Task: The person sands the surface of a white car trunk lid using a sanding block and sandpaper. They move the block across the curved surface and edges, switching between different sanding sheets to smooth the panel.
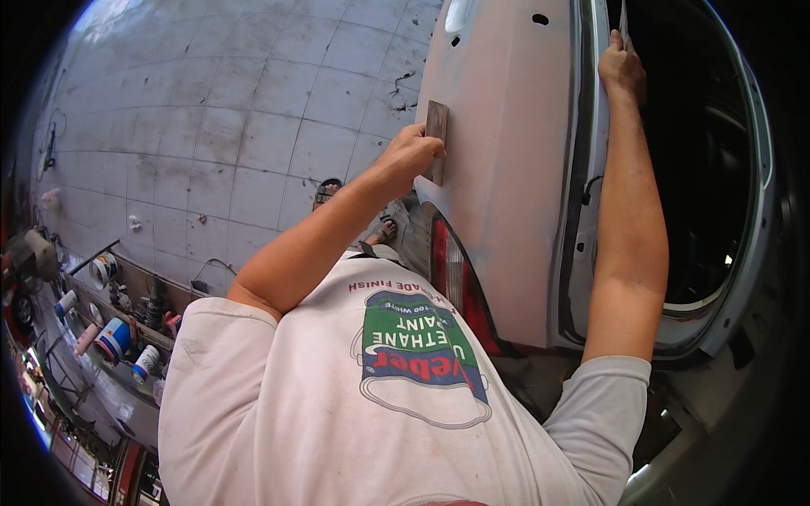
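Grip of the left hand (412, 160): closed, thumb and fingers pinching a flat grey-brown sanding block (438, 121) across its middle. Block stands lengthwise along the left border of a car body panel (515, 169), apparently against it; exact contact under the block is not visible.

Grip of the right hand (623, 74): fingers folded, apparently around the lower end of a thin pale strip (624, 18). Kind of strip unclear. Hand lies over the edge of the dark opening (696, 126).

Next out: panel surface is matt pink with greyish patches, two dark holes near its upper end; a grooved frame lip (579, 169) borders it on the right. Red-and-clear tail lamp (452, 268) sits below the block, near but apart. Further off: tiled floor (278, 110), sandals (326, 192), a blue-and-white can (112, 339) among other containers at far left.

Risks (judgement): block rides the panel's curved border, so uneven finger pressure could tip it and let a corner gouge the coating. Straying toward the body could scuff the lamp lens. A slipped pinch would probably drop the block onto the tiles.
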Available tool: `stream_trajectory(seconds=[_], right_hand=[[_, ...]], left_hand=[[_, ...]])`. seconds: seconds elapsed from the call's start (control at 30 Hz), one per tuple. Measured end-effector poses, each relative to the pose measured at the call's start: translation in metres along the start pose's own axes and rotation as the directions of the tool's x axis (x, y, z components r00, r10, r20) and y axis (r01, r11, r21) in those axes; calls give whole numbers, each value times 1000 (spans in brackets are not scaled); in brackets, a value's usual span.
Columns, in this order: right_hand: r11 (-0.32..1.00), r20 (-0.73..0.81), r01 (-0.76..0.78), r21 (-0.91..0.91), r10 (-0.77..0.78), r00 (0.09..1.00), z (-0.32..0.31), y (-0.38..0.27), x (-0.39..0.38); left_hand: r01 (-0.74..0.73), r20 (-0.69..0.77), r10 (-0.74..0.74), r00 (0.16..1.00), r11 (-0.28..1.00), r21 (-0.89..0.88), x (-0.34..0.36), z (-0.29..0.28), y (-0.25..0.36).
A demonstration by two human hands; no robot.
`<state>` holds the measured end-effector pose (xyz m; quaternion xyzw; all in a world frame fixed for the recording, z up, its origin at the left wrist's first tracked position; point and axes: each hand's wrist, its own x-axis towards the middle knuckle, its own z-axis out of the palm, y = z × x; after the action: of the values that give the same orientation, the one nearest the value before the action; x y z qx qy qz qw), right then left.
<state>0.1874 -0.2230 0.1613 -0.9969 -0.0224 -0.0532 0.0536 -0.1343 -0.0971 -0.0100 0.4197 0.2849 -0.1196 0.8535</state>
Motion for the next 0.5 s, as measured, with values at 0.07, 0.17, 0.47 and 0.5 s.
stream_trajectory(seconds=[0.07, 0.17, 0.47, 0.5], right_hand=[[999, 4, 27, 44, -27, 1000, 5, 6, -1], [996, -67, 74, 48, -71, 995, 10, 4, -3], [996, -82, 64, 63, -59, 995, 26, 21, 26], [995, -91, 84, 54, -79, 993, 26, 22, 29]], left_hand=[[-28, 8, 28, 1000, 997, 74, -9, 20, 20], [-92, -26, 101, 995, 968, 232, -36, 56, 43], [-381, 261, 304, 916, 860, 339, -94, 61, 32], [-285, 224, 230, 947, 923, 258, -95, 41, 32]])
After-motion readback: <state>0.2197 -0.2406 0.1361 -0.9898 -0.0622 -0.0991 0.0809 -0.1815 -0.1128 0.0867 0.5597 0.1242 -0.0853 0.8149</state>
